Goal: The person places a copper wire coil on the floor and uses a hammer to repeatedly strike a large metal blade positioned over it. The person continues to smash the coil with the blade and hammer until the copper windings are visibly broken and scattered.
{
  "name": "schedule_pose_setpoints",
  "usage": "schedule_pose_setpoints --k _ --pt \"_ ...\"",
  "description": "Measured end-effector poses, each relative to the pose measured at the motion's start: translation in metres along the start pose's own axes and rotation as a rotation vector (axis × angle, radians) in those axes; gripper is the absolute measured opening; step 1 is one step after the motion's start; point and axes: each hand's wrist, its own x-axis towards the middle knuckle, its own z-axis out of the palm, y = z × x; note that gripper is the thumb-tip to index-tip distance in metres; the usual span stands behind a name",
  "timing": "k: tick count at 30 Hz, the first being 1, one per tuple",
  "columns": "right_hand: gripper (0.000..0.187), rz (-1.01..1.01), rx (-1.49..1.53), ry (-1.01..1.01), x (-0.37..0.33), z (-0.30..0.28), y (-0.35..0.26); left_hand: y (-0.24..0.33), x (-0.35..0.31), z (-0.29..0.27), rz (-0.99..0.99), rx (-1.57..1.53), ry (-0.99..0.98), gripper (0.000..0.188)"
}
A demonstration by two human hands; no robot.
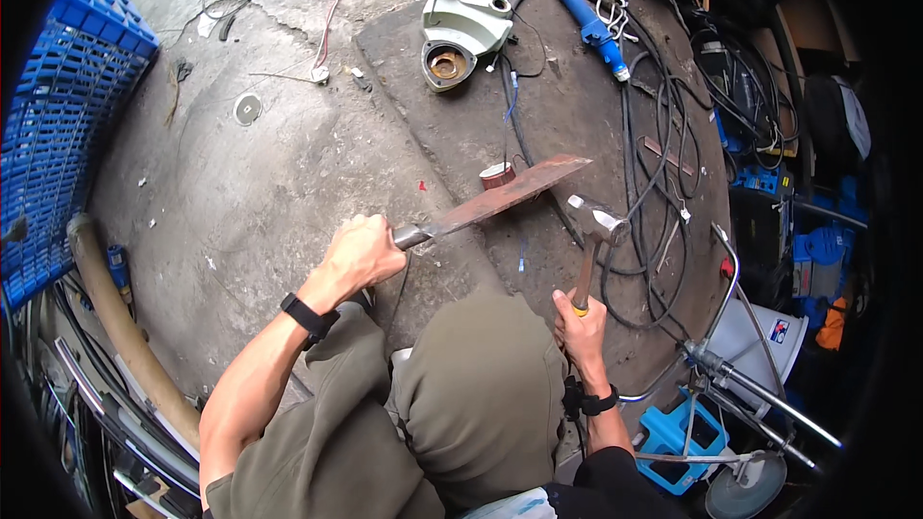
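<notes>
My left hand is wrapped round the metal tube handle of a rusty broad-bladed chopping knife. The blade slants up to the right, in front of a round reddish motor winding that it partly hides; whether the two touch, I cannot tell. In my right hand is a hammer, gripped by its handle. Its head is raised just right of and below the blade's tip. Farther off on the floor rests a pale green cast housing with a round opening.
Black cables loop over the floor on the right, near blue industrial plugs. A blue plastic crate stands at the left, beside a thick tan tube. Metal rods and a light-blue plastic stool lie at lower right.
</notes>
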Motion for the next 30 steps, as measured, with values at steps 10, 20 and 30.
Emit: schedule_pose_setpoints --k 10,20,30 --pt "0.039 0.012 0.011 -0.021 -0.003 0.015 0.039 0.01 0.021 -0.058 -0.258 -0.139 -0.353 0.027" --pt "0.039 0.1 0.09 -0.035 -0.006 0.016 0.071 -0.011 0.037 -0.052 -0.365 -0.438 -0.497 0.022" --pt "0.038 0.229 0.173 -0.073 -0.002 0.017 0.073 -0.032 0.052 -0.048 -0.423 -0.551 -0.559 0.025"
